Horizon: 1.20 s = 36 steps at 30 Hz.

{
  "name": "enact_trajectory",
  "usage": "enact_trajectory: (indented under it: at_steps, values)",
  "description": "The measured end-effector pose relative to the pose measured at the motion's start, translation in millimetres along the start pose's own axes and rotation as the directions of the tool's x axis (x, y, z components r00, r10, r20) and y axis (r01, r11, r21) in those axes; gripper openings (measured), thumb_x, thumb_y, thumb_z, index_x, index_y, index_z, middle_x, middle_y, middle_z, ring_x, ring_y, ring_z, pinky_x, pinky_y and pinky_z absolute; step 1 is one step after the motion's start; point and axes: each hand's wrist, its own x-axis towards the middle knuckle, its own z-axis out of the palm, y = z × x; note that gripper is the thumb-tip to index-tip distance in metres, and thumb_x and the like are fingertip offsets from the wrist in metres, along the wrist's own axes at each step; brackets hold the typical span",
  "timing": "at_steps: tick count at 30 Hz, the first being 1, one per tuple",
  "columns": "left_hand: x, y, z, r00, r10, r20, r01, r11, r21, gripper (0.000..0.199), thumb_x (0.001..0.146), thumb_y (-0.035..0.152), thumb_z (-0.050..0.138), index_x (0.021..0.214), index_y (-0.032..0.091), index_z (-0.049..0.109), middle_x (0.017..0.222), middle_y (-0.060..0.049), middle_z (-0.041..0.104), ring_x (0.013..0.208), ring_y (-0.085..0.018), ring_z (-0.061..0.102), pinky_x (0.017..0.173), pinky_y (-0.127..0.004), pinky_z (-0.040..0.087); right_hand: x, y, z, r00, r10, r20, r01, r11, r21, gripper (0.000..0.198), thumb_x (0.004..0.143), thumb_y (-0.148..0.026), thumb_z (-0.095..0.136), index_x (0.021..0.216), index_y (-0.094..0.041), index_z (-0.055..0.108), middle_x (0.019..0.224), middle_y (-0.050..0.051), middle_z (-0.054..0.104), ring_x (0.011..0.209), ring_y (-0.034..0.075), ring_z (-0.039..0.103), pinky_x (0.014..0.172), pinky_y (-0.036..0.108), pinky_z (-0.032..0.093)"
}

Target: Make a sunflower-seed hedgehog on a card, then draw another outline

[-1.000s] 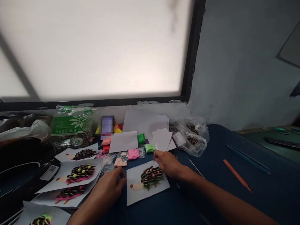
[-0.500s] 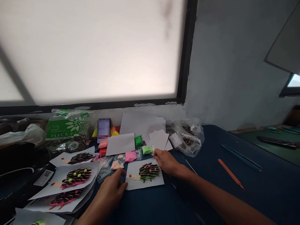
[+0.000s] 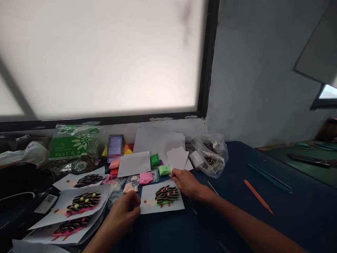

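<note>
A white paper card (image 3: pixel 147 208) lies on the dark blue table, carrying a hedgehog of striped sunflower seeds (image 3: pixel 166 194) with pink dots, a green clay base and small brown feet. My left hand (image 3: pixel 123 212) is at the card's left edge, fingers bent and thumb apart from them, with nothing visible inside. At the upper right corner, my right hand (image 3: pixel 186 182) has its fingers curled together against the card; its fingertips are partly hidden. Behind the card are a pink clay packet (image 3: pixel 145 177), a light green packet (image 3: pixel 164 170) and a peach clay piece (image 3: pixel 130 187).
Several finished hedgehog cards (image 3: pixel 56 222) overlap at left. Behind stand a green seed bag (image 3: pixel 71 146), white paper sheets (image 3: pixel 155 140) and a clear plastic bag of seeds (image 3: pixel 210 158). An orange tool (image 3: pixel 258 196) and blue tweezers (image 3: pixel 270 178) lie at right.
The view has shifted slightly. My left hand's thumb and fingers have drawn a little nearer each other beside the card. My right hand stays at the corner.
</note>
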Motion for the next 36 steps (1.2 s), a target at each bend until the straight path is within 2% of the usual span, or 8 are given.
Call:
enact_trajectory:
  at_steps: [4, 10, 12, 15, 19, 27, 31, 36]
  values:
    - [-2.1, 4.4, -1.2, 0.999, -0.038, 0.018, 0.04, 0.993, -0.111, 0.01, 0.068, 0.019, 0.046, 0.077, 0.021, 0.045, 0.056, 0.009, 0.048, 0.042, -0.011, 0.056, 0.039, -0.02, 0.041, -0.2, 1.2, -1.7, 1.0, -0.02, -0.008, 0.02, 0.999, 0.03, 0.017, 0.092, -0.014, 0.045, 0.093, -0.015, 0.062, 0.089, 0.008, 0.069, 0.077, 0.017, 0.06, 0.065, 0.024, 0.037]
    - [0.9, 10.3, -3.8, 0.998, -0.032, 0.059, 0.047, 0.961, -0.271, 0.013, 0.064, 0.013, 0.048, 0.074, 0.021, 0.045, 0.056, 0.007, 0.055, 0.051, -0.015, 0.064, 0.05, -0.026, 0.051, -1.6, -1.3, -5.2, 0.999, -0.043, -0.01, 0.043, 0.994, 0.097, 0.017, 0.091, -0.012, 0.045, 0.088, -0.015, 0.061, 0.086, 0.007, 0.067, 0.076, 0.016, 0.058, 0.066, 0.023, 0.038]
    - [1.3, 14.5, -3.5, 0.999, -0.045, -0.008, 0.041, 0.961, -0.274, 0.014, 0.063, 0.011, 0.047, 0.073, 0.021, 0.044, 0.053, 0.008, 0.054, 0.05, -0.015, 0.062, 0.05, -0.026, 0.051, -1.9, -3.0, -7.0, 0.999, -0.05, -0.012, 0.051, 0.991, 0.121, 0.017, 0.091, -0.012, 0.044, 0.088, -0.014, 0.061, 0.085, 0.007, 0.066, 0.075, 0.016, 0.058, 0.065, 0.024, 0.038]
    - [-0.4, 21.1, -4.3, 0.999, -0.029, -0.028, 0.02, 0.961, -0.277, 0.016, 0.063, 0.009, 0.047, 0.073, 0.021, 0.045, 0.055, 0.009, 0.05, 0.05, -0.014, 0.061, 0.049, -0.026, 0.051, -2.0, -6.6, -10.6, 0.998, -0.065, -0.019, 0.067, 0.986, 0.152, 0.017, 0.091, -0.012, 0.044, 0.085, -0.015, 0.059, 0.084, 0.006, 0.065, 0.074, 0.016, 0.057, 0.065, 0.024, 0.039]
    - [-4.9, 23.3, -11.1, 0.992, -0.007, -0.129, -0.015, 0.986, -0.167, 0.015, 0.064, 0.008, 0.046, 0.072, 0.021, 0.046, 0.055, 0.009, 0.047, 0.05, -0.013, 0.057, 0.047, -0.024, 0.045, -2.4, -12.5, -15.2, 0.997, -0.075, -0.029, 0.08, 0.98, 0.184, 0.018, 0.09, -0.012, 0.043, 0.082, -0.016, 0.057, 0.083, 0.005, 0.064, 0.073, 0.016, 0.056, 0.064, 0.023, 0.039]
    - [-10.3, 20.6, -40.4, 0.981, 0.033, -0.193, -0.028, 0.999, 0.026, 0.012, 0.062, 0.013, 0.046, 0.071, 0.02, 0.05, 0.057, 0.007, 0.046, 0.053, -0.012, 0.047, 0.048, -0.022, 0.033, 11.0, -30.3, -14.7, 0.994, -0.095, -0.057, 0.106, 0.968, 0.226, 0.016, 0.089, -0.011, 0.045, 0.081, -0.014, 0.059, 0.079, 0.005, 0.064, 0.071, 0.016, 0.056, 0.06, 0.023, 0.038]
    - [-11.8, 23.0, -59.2, 0.97, 0.057, -0.235, -0.034, 0.994, 0.103, 0.011, 0.062, 0.018, 0.048, 0.071, 0.019, 0.054, 0.061, 0.004, 0.051, 0.059, -0.014, 0.048, 0.052, -0.023, 0.033, 27.4, -45.1, -11.9, 0.988, -0.128, -0.086, 0.146, 0.956, 0.254, 0.016, 0.089, -0.012, 0.047, 0.082, -0.014, 0.061, 0.082, 0.006, 0.065, 0.071, 0.015, 0.058, 0.061, 0.022, 0.039]
    - [-7.3, 22.8, -80.2, 0.93, 0.093, -0.355, -0.017, 0.977, 0.211, 0.014, 0.064, 0.022, 0.047, 0.074, 0.02, 0.057, 0.063, 0.003, 0.056, 0.059, -0.016, 0.052, 0.052, -0.024, 0.034, 53.8, -63.5, -6.8, 0.99, -0.088, -0.112, 0.12, 0.94, 0.318, 0.018, 0.091, -0.012, 0.045, 0.089, -0.014, 0.063, 0.069, 0.002, 0.065, 0.057, 0.012, 0.059, 0.058, 0.022, 0.042]
